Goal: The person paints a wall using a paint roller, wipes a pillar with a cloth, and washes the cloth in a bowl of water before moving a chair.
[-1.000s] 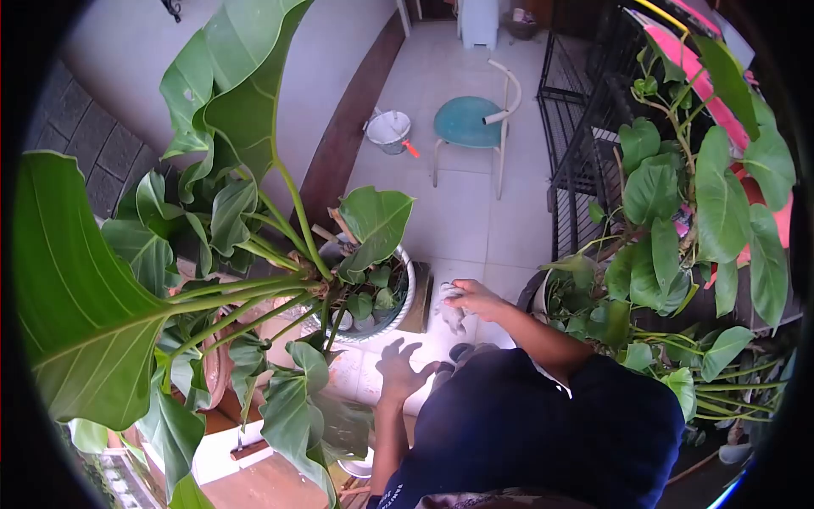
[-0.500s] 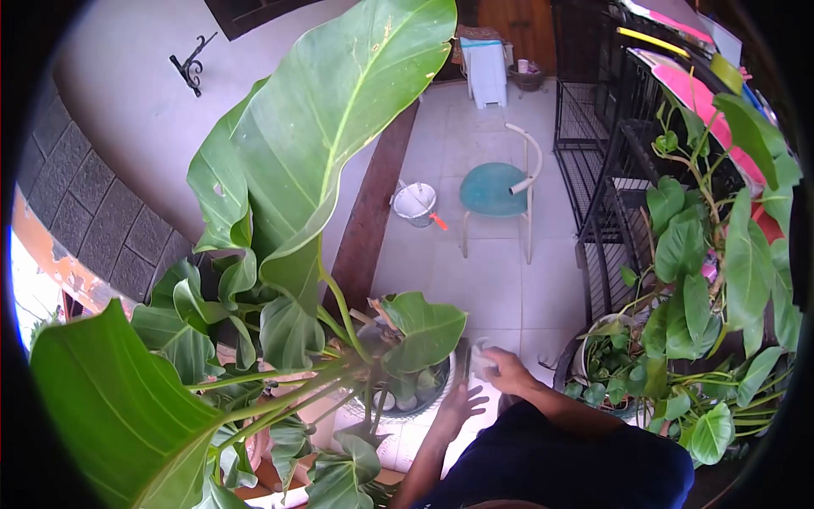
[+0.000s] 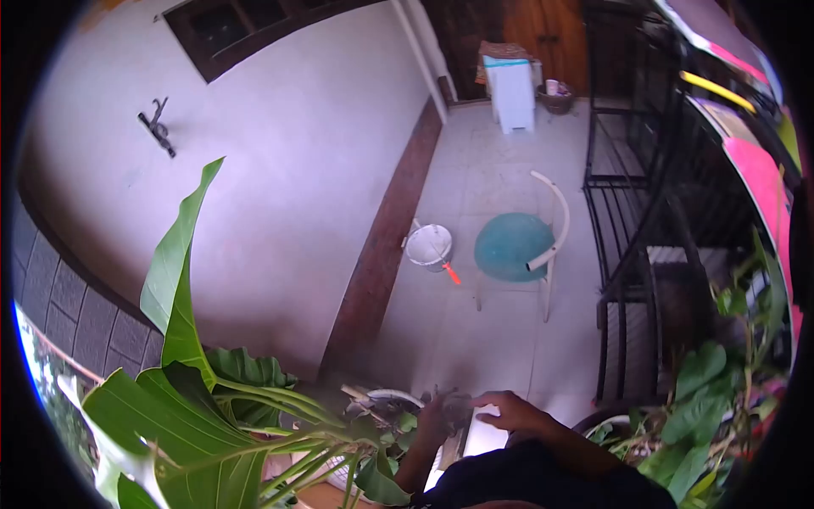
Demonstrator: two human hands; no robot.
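My right hand [image 3: 510, 413] is low in the middle, its fingers bent leftward and reaching a small grey thing [image 3: 457, 412] that is too blurred to name. Close on the other side of that thing is my left hand [image 3: 433, 417], dark and smeared, its fingers hard to make out. Both hands are just in front of my dark-clothed body. Beside my left hand stands a potted plant with big green leaves [image 3: 161, 416] and long stalks. The pale rim of its pot [image 3: 394, 394] shows partly behind the stalks.
On the tiled floor ahead stand a teal-seated chair [image 3: 511, 246] and a white bucket [image 3: 428, 245] with an orange-handled tool [image 3: 452, 273]. A black metal rack [image 3: 623, 339] and more leafy plants [image 3: 704, 416] line the right. A white wall [image 3: 254, 187] rises at left.
The view has tilted up and the big leaf has swung left and down, uncovering the wall. My hands have come closer together. The pale crumpled thing in my right hand no longer shows clearly.
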